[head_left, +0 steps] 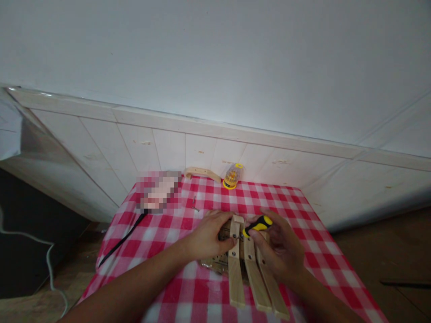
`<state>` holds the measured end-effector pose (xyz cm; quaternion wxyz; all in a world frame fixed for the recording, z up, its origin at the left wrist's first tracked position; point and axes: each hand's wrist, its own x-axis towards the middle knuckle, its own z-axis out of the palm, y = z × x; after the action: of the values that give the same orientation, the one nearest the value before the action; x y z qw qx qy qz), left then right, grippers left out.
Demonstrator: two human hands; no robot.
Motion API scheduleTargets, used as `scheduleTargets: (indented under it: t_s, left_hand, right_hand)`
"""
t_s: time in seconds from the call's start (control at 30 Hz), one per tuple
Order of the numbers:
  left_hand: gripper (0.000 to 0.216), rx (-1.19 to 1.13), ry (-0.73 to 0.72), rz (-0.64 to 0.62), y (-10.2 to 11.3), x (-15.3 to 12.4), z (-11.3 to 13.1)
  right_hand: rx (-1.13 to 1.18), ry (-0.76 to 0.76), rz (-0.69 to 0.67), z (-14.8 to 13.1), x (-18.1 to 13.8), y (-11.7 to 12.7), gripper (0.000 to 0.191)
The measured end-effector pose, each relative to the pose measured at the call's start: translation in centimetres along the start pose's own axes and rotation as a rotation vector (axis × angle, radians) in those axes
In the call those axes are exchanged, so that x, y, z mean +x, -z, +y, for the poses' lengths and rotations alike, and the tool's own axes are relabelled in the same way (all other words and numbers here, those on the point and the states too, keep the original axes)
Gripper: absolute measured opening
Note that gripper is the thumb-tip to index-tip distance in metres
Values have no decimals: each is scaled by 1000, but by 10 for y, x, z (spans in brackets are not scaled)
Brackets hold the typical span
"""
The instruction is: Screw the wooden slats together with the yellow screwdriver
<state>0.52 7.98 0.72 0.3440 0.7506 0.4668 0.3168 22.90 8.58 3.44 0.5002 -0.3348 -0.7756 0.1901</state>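
Observation:
My right hand (282, 246) is closed round a short yellow-and-black screwdriver (257, 225). Its tip end points left, toward the screw holes of the pale wooden legs. My left hand (210, 235) grips the left wooden leg (236, 278), its thumb near a dark screw and its fingers reaching over the far end. Beside it lie a middle wooden leg (257, 285) and a right wooden leg (274, 287), side by side, their lower ends toward me. Beneath them sits a brownish base piece (215, 264), partly wrapped in clear plastic and mostly covered by my hands.
A red-and-white checked cloth (182, 287) covers the small table against the wall. At the back stand a curved wooden piece (203, 172) and a clear-topped yellow bit case (232, 176). Loose screws (195, 208) lie on the cloth. A blurred-out object with a black strap (124, 237) rests at left.

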Motion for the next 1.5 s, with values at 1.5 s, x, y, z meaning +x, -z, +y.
scheduleTargets:
  t_s: [1.5]
  left_hand:
    - [55,22,0,30,-6,-1,-7]
  right_hand:
    - [-149,106,40,10,-2,-5,41]
